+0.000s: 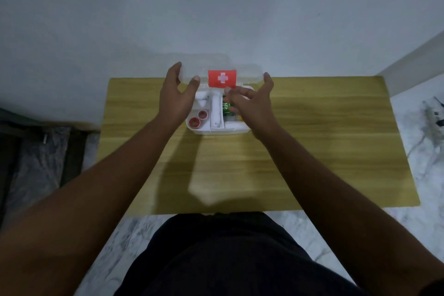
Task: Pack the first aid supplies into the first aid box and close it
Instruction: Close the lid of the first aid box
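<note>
Your two hands hold the clear lid above the open first aid box.

From your head view, the box [217,131] sits toward the far middle of the wooden worktop [312,151], its white tray showing two red-centred tape rolls [199,119] at the left, a white roll [215,113] in the middle slot and a green packet [227,109] to the right. Your left hand [176,98] has a narrow grip on the lid's left end, thumb and fingers pinching it. Your right hand [252,101] grips the right end of the lid [216,72], which carries a red label with a white cross [222,78] and is raised over the box's far edge.
</note>
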